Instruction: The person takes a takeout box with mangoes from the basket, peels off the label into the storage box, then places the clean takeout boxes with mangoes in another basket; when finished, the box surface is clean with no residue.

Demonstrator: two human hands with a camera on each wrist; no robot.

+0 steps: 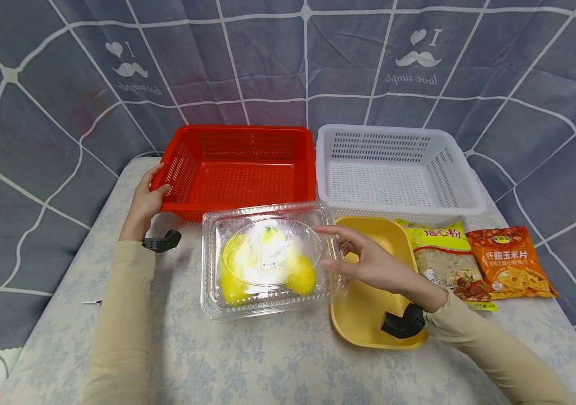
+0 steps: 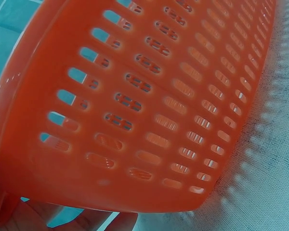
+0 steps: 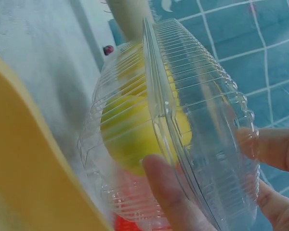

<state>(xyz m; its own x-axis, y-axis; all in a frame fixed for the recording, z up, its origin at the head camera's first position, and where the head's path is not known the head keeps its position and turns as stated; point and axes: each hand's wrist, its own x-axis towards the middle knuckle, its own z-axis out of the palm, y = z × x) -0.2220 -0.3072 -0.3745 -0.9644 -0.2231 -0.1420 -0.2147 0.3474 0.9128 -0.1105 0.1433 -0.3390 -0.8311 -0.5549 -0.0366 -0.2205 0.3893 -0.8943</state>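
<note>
My left hand (image 1: 145, 199) grips the rim of the red plastic basket (image 1: 247, 198) at its front left corner; in the left wrist view its fingers (image 2: 89, 219) show just beyond the basket's slotted wall (image 2: 149, 96). My right hand (image 1: 364, 259) holds a clear lidded plastic box (image 1: 212, 281) by its right side. Yellow fruits (image 1: 300, 275) show through the box, under a glare and a small label. In the right wrist view the thumb (image 3: 166, 190) presses one side of the box (image 3: 216, 144), with other fingers against the lid.
Behind on the right stands a white basket (image 1: 389, 211). A yellow tray (image 1: 369, 326) lies under my right hand. Right of it lie a yellow-green food bag (image 1: 445, 253) and an orange snack bag (image 1: 513, 261). A patterned curtain (image 1: 268, 67) hangs behind the table (image 1: 247, 365).
</note>
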